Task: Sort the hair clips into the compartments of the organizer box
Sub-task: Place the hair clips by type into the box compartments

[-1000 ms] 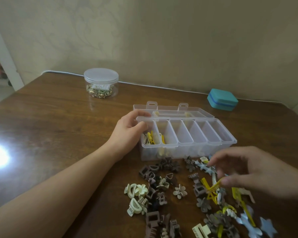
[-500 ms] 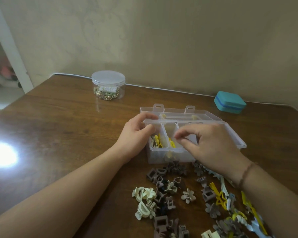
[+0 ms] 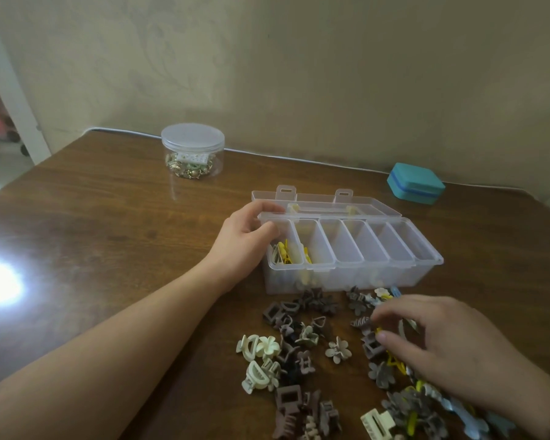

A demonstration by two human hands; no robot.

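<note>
Our left hand (image 3: 240, 246) grips the box (image 3: 350, 249) corner; right hand (image 3: 432, 341), half-curled, pinches among clips (image 3: 302, 338) before it. Jar (image 3: 192, 150), case (image 3: 415, 183) behind.

The right hand (image 3: 442, 341) is coming back from the organizer box (image 3: 350, 249) to the loose hair clips (image 3: 302, 341). Its fingertips (image 3: 382, 336) are now closing around a yellow clip (image 3: 394, 362).
</note>
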